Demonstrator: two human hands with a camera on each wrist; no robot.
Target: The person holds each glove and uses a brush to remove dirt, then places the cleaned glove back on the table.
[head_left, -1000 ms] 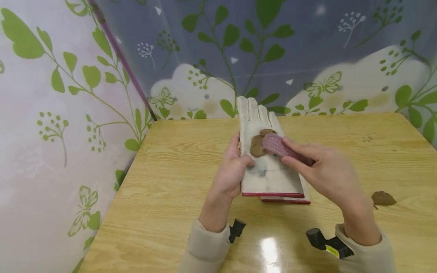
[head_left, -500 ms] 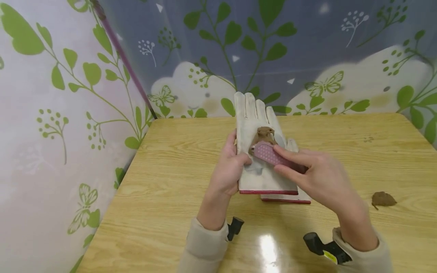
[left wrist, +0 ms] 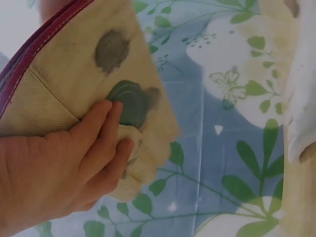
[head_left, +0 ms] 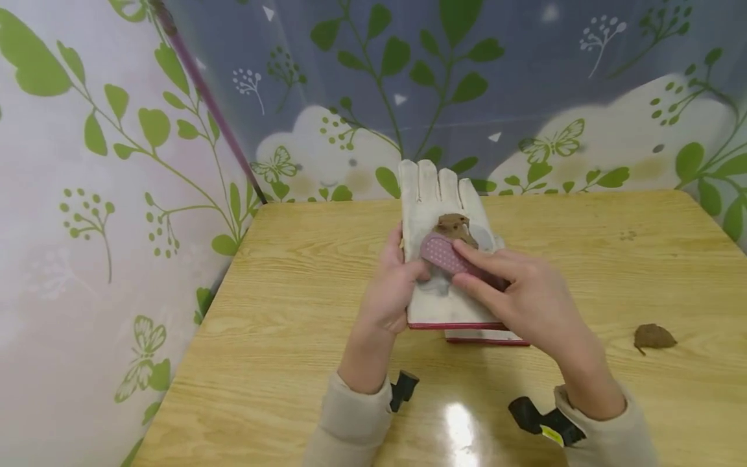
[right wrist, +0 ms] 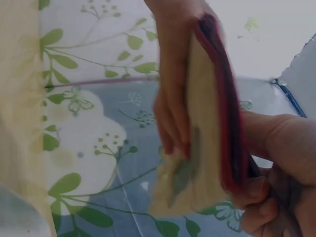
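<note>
My left hand [head_left: 390,285] holds a white work glove [head_left: 428,209] with red cuff trim, thumb on top and fingers underneath. On the glove's upper face lies a brown, dry leaf-like piece [head_left: 452,224] with small holes. Between thumb and fingers, my right hand [head_left: 528,295] pinches a flat mauve piece with white dots [head_left: 442,253]. That piece overlaps the brown one's lower edge, close to my left thumb. In the left wrist view, the glove's underside [left wrist: 74,74] shows dark smudges and a grey-green patch [left wrist: 132,102].
Another white glove [head_left: 483,336] with red trim lies on the wooden table [head_left: 280,324] beneath the held one. A brown dry leaf [head_left: 653,336] lies on the right. Leaf-printed sheeting [head_left: 327,78] stands behind the table and along its left side.
My right hand has moved left and slightly down with the mauve dotted piece, sliding across the brown leaf-like piece. The held glove has shifted slightly left and up.
</note>
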